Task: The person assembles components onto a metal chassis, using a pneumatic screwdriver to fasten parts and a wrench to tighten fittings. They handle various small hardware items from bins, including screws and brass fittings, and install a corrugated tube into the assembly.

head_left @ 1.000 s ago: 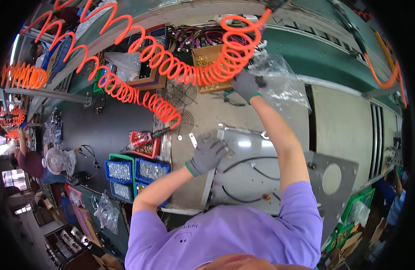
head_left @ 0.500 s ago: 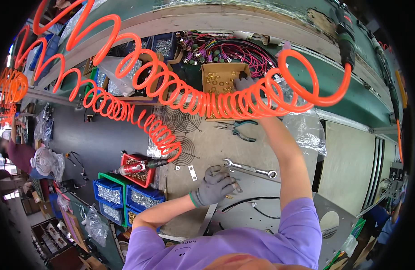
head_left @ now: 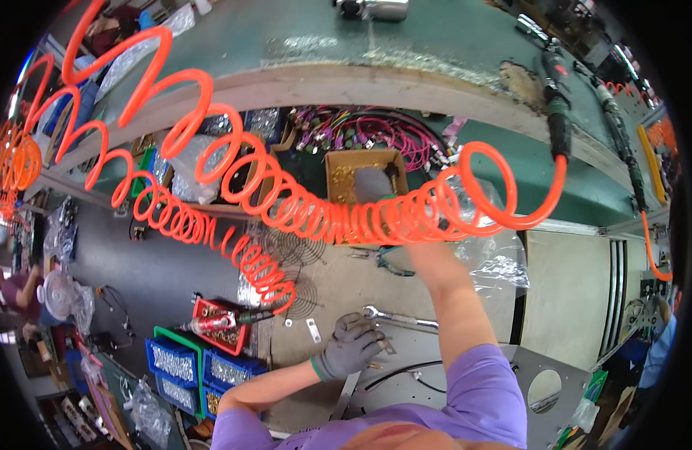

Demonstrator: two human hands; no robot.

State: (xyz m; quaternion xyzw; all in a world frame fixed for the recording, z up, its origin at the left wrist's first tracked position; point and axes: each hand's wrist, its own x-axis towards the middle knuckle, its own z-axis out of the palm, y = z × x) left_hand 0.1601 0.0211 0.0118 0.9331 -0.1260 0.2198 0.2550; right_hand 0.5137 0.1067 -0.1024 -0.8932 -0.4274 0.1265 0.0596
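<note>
Grey work gloves cover both hands. My left hand point(head_left: 349, 349) is closed on a small flat metal plate point(head_left: 390, 346), over the near part of the bench beside a combination wrench point(head_left: 403, 319). My right hand point(head_left: 373, 184) reaches into a cardboard box point(head_left: 353, 157) that holds small brass-coloured parts point(head_left: 341, 182). Its fingers are hidden down in the box, and the red coiled air hose point(head_left: 361, 223) crosses in front of the wrist. Pliers point(head_left: 391, 262) lie below the box, partly behind my forearm. A small metal strip with holes point(head_left: 313, 331) lies left of my left hand.
The coiled hose hangs across the workspace. Wire fan guards point(head_left: 295, 246), a red bin point(head_left: 227, 337) with a power tool on it, and blue bins of screws point(head_left: 173, 363) stand left. Wire bundles point(head_left: 376, 135) lie behind the box; a plastic bag point(head_left: 499, 259) lies right.
The view has tilted upward, so the bench sits lower in the picture. My right hand has gone deeper into the box. My left hand keeps its hold on the plate near the wrench.
</note>
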